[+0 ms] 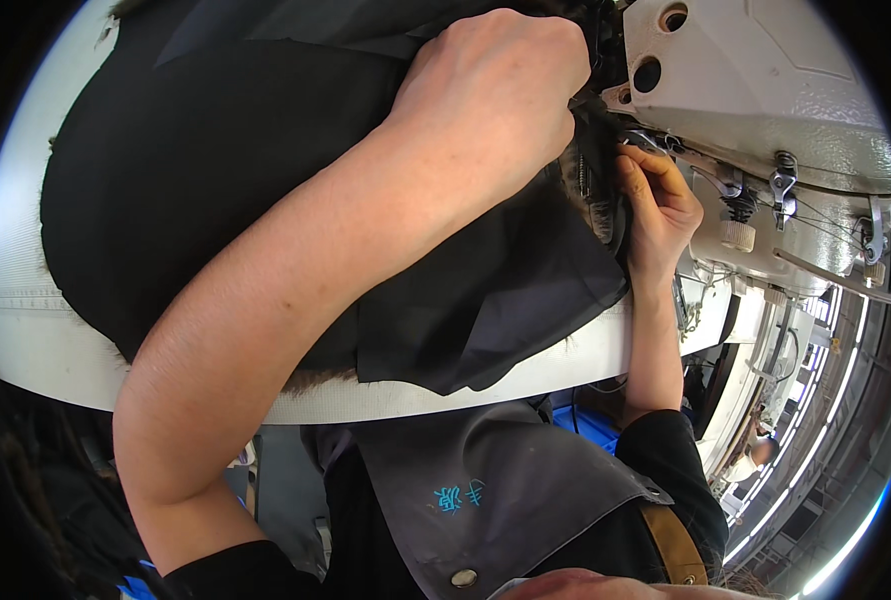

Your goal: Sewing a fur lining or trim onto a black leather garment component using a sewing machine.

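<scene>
A large black fabric piece [215,190] with brown fur showing along its edges lies over the white table. My left hand [495,80] is curled into a fist on its far right part, beside the sewing machine [765,80]; the fingertips are out of sight beneath it. My right hand [662,205] is just right of the cloth, close under the machine's head. Its thumb and forefinger are pinched together near a small metal part [645,140]. What lies between those fingertips is too small to make out. A furry strip [590,200] shows between the two hands.
The white table [15,260] has a curved near edge, with a printed ruler scale at the left. Thread guides and a tension knob [736,235] stick out from the machine near my right hand. A blue object [587,428] lies below the table. Another person [750,458] is far off at the right.
</scene>
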`<state>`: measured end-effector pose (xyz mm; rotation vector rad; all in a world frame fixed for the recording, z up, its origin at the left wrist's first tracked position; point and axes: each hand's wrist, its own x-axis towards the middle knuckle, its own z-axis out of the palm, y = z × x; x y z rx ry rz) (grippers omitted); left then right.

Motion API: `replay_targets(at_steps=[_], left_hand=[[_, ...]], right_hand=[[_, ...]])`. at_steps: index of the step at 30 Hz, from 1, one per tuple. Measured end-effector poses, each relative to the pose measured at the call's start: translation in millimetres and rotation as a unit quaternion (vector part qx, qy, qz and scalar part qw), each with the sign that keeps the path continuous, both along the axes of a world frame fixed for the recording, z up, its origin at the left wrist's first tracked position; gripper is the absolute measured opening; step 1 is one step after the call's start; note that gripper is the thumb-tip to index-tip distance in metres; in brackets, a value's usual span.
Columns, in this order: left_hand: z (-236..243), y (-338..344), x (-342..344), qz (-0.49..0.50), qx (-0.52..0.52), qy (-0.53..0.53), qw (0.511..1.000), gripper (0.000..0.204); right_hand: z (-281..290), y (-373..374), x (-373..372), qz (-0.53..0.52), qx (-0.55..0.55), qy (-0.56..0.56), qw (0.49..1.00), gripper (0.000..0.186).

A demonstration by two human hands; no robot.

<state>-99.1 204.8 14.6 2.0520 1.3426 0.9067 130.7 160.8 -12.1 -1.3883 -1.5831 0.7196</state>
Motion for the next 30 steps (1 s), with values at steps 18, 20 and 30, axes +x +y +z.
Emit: replay_targets(at_steps=[18, 20, 30], left_hand=[[7, 0, -2, -0.027, -0.007, 0.012, 1.000, 0.016], [8, 0, -2, -0.028, -0.030, 0.018, 0.999, 0.016], [7, 2, -1, -0.030, -0.045, 0.003, 0.999, 0.016]], right_hand=[[-2, 0, 2, 0.003, 0.000, -0.003, 1.000, 0.018], [-1, 0, 1, 0.004, -0.004, 0.007, 1.000, 0.018], [3, 1, -8, -0.005, 0.019, -0.002, 1.000, 0.014]])
